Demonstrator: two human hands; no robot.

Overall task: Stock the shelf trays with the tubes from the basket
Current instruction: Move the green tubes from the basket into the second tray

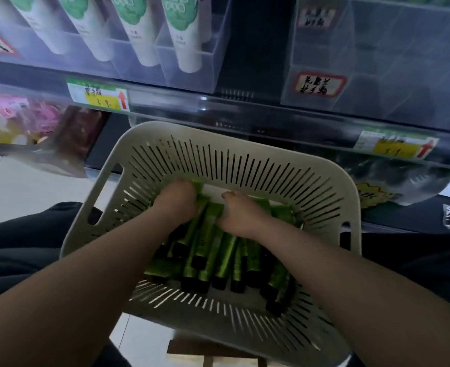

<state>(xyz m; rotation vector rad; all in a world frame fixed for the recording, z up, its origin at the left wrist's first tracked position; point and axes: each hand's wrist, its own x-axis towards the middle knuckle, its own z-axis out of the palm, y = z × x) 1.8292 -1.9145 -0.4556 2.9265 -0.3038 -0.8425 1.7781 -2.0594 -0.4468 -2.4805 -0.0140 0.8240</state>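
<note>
A beige slotted basket (247, 144) sits in front of me, below the shelf. Several green tubes with black caps (214, 260) lie in a heap on its floor. Both hands are down inside it. My left hand (174, 202) curls its fingers round the flat ends of some tubes at the far left of the heap. My right hand (241, 213) grips tube ends just to the right of it. The fingertips of both hands are hidden among the tubes. A clear shelf tray (377, 83) with a handwritten label stands at the upper right.
Clear trays at the upper left hold several white tubes with green prints (184, 35). Yellow price tags (99, 98) sit on the shelf rail. Pink packets (20, 115) hang on the lower left, dark packets on the lower right. A wooden stool (213, 353) stands under the basket.
</note>
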